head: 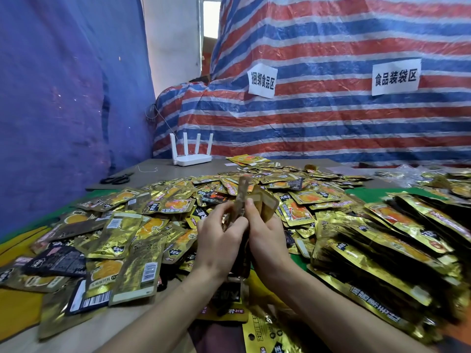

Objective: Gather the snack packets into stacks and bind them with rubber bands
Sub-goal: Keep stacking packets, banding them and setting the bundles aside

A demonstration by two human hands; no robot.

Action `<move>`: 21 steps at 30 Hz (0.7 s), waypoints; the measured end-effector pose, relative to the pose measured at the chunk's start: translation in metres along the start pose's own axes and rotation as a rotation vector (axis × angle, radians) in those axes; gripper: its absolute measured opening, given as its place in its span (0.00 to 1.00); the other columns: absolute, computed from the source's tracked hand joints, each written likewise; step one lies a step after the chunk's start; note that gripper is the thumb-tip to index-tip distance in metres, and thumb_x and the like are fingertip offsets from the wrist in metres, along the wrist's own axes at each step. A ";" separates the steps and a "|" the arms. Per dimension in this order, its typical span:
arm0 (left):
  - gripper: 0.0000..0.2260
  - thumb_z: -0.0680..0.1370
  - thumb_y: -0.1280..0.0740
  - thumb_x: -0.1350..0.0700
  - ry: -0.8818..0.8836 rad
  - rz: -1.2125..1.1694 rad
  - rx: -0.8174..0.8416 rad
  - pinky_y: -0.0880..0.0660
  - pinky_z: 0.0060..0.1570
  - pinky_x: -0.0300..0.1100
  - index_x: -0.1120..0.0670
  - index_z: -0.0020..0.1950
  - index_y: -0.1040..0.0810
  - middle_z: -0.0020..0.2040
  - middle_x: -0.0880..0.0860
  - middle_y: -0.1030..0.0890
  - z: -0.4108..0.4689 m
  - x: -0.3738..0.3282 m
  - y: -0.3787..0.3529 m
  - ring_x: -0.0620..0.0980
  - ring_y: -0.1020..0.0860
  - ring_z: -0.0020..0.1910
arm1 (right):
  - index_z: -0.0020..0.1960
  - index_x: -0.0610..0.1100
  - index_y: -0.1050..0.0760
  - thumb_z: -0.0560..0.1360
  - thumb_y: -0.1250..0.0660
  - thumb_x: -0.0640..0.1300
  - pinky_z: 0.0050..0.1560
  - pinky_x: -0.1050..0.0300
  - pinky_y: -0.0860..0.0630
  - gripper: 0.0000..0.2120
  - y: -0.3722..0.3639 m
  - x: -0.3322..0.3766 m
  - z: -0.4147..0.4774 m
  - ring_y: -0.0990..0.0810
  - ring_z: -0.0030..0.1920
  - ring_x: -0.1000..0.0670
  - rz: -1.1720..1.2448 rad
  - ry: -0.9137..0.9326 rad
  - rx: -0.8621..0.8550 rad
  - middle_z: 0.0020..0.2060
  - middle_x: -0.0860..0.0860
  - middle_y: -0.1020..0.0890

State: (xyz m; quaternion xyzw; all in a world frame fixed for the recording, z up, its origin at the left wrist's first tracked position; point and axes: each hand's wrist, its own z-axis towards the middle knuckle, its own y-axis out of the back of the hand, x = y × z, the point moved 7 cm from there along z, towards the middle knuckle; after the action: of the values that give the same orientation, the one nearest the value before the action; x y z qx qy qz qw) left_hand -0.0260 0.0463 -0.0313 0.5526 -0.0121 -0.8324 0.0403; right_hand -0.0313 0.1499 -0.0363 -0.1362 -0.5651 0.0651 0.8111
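Both hands meet in the middle above the table, holding a small upright stack of gold snack packets (257,200). My left hand (220,238) curls round the stack from the left. My right hand (265,235) grips it from the right, thumb on the front packet. The stack's lower part is hidden between the palms. A wide heap of loose gold and black packets (158,207) covers the table around the hands. Stacked packets (397,240) lie in a long pile at the right. No rubber band is visible.
A white router (192,155) with several antennas stands at the table's back left, with black scissors (116,179) nearer the left edge. A striped tarp (318,118) with two paper signs rises behind. A blue sheet hangs at the left.
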 end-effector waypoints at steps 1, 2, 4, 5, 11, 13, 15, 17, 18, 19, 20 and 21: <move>0.19 0.68 0.37 0.44 -0.019 0.028 0.004 0.24 0.60 0.48 0.42 0.58 0.20 0.56 0.48 0.19 0.000 -0.002 0.000 0.48 0.24 0.62 | 0.46 0.43 0.17 0.83 0.37 0.48 0.47 0.51 0.17 0.15 -0.001 0.001 -0.001 0.13 0.46 0.45 0.006 0.009 -0.001 0.42 0.45 0.13; 0.18 0.69 0.38 0.44 -0.032 0.028 0.011 0.25 0.61 0.51 0.40 0.58 0.20 0.58 0.48 0.19 0.000 -0.003 -0.001 0.51 0.24 0.62 | 0.46 0.44 0.17 0.84 0.37 0.49 0.50 0.48 0.17 0.15 -0.002 0.002 -0.002 0.13 0.47 0.45 0.013 0.017 -0.001 0.43 0.45 0.13; 0.19 0.70 0.38 0.45 -0.050 -0.021 0.036 0.24 0.59 0.49 0.39 0.60 0.22 0.60 0.50 0.21 -0.001 -0.005 -0.003 0.50 0.22 0.60 | 0.47 0.46 0.16 0.83 0.37 0.50 0.55 0.44 0.17 0.14 -0.004 0.005 -0.003 0.13 0.49 0.45 0.016 0.032 0.001 0.45 0.45 0.13; 0.20 0.71 0.38 0.45 -0.063 -0.047 0.051 0.22 0.58 0.48 0.39 0.62 0.23 0.61 0.52 0.22 -0.001 -0.007 -0.005 0.49 0.21 0.59 | 0.47 0.48 0.16 0.83 0.37 0.51 0.57 0.42 0.18 0.14 -0.005 0.007 -0.004 0.14 0.50 0.44 0.018 0.045 0.002 0.46 0.45 0.13; 0.21 0.75 0.36 0.54 -0.222 -0.224 0.080 0.21 0.48 0.38 0.48 0.69 0.29 0.53 0.49 0.16 0.000 -0.016 -0.011 0.48 0.16 0.51 | 0.51 0.50 0.17 0.78 0.35 0.62 0.57 0.42 0.18 0.18 -0.011 0.016 -0.006 0.14 0.51 0.42 0.046 0.130 0.040 0.48 0.43 0.13; 0.30 0.74 0.32 0.49 -0.198 -0.237 0.081 0.22 0.49 0.34 0.50 0.75 0.37 0.55 0.50 0.17 0.000 -0.007 -0.011 0.47 0.17 0.54 | 0.56 0.43 0.20 0.76 0.36 0.66 0.61 0.41 0.20 0.27 -0.012 0.009 -0.007 0.15 0.54 0.42 0.020 0.100 0.041 0.49 0.42 0.14; 0.40 0.70 0.30 0.41 -0.147 -0.200 0.130 0.23 0.51 0.33 0.45 0.78 0.44 0.62 0.50 0.20 0.002 0.001 -0.013 0.42 0.18 0.57 | 0.60 0.40 0.22 0.72 0.35 0.69 0.61 0.47 0.20 0.34 -0.013 0.002 -0.008 0.15 0.55 0.45 0.022 0.039 0.097 0.49 0.45 0.14; 0.43 0.66 0.30 0.33 -0.072 -0.140 0.219 0.23 0.55 0.39 0.43 0.77 0.43 0.65 0.53 0.22 0.002 0.007 -0.017 0.43 0.18 0.58 | 0.59 0.42 0.22 0.65 0.33 0.70 0.55 0.55 0.19 0.37 -0.012 -0.003 -0.009 0.15 0.51 0.49 -0.011 -0.037 0.169 0.46 0.47 0.15; 0.44 0.65 0.31 0.28 -0.054 -0.099 0.257 0.23 0.58 0.42 0.44 0.76 0.40 0.63 0.52 0.21 0.002 0.010 -0.019 0.44 0.19 0.58 | 0.58 0.42 0.22 0.62 0.32 0.69 0.53 0.55 0.19 0.37 -0.010 -0.004 -0.009 0.15 0.49 0.49 -0.029 -0.061 0.192 0.44 0.48 0.16; 0.47 0.63 0.33 0.22 -0.057 -0.053 0.290 0.22 0.58 0.42 0.46 0.75 0.38 0.61 0.50 0.19 0.001 0.011 -0.019 0.43 0.19 0.58 | 0.57 0.42 0.21 0.60 0.29 0.67 0.53 0.52 0.20 0.35 -0.008 -0.005 -0.009 0.16 0.48 0.49 -0.036 -0.078 0.211 0.42 0.49 0.16; 0.50 0.61 0.36 0.19 -0.065 -0.012 0.314 0.22 0.56 0.39 0.48 0.74 0.36 0.59 0.48 0.19 0.001 0.011 -0.019 0.41 0.19 0.57 | 0.56 0.42 0.21 0.59 0.26 0.63 0.55 0.49 0.21 0.34 -0.007 -0.005 -0.010 0.16 0.48 0.48 -0.031 -0.095 0.226 0.41 0.48 0.17; 0.51 0.60 0.36 0.18 -0.065 0.013 0.337 0.23 0.55 0.35 0.49 0.73 0.36 0.59 0.47 0.19 0.000 0.012 -0.019 0.38 0.20 0.57 | 0.56 0.42 0.21 0.58 0.24 0.59 0.57 0.46 0.21 0.33 -0.006 -0.006 -0.010 0.16 0.49 0.47 -0.022 -0.110 0.240 0.42 0.48 0.17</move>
State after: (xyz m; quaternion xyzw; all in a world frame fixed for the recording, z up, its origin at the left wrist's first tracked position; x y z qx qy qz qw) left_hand -0.0313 0.0641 -0.0437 0.5244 -0.1563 -0.8356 -0.0477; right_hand -0.0239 0.1411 -0.0429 -0.0283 -0.5985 0.1304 0.7899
